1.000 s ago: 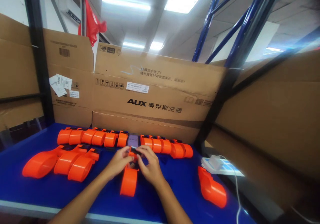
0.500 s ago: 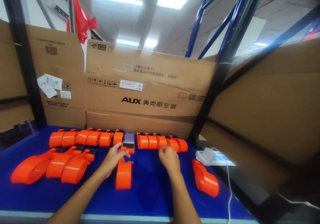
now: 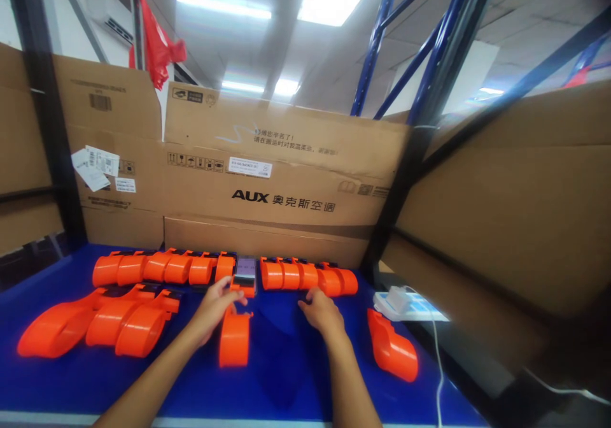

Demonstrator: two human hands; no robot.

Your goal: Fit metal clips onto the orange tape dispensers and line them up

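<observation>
My left hand (image 3: pixel 216 307) is closed at the upper end of an orange looped strap (image 3: pixel 233 342), which hangs below its fingers near the middle of the blue table. Its fingers partly hide the strap's upper end. Just beyond the fingertips lies a small device with a pale screen (image 3: pixel 246 267), a bit of orange at its near edge. To the right, my right hand (image 3: pixel 322 312) is held over the table with thumb and fingers apart and nothing between them. Nearest to it is a row of orange looped straps (image 3: pixel 308 277) with dark clips.
More orange straps stand in a back row (image 3: pixel 177 269) on the left, with several larger loops (image 3: pixel 138 331) in front. A lone orange strap (image 3: pixel 395 349) lies at right, near a white power strip (image 3: pixel 409 303) and cable. Cardboard (image 3: pixel 281 179) walls the back.
My right hand has lowered slightly and its fingers have opened from a closed, bunched shape. My left hand and its strap are nearly unmoved. The view has tilted up a little.
</observation>
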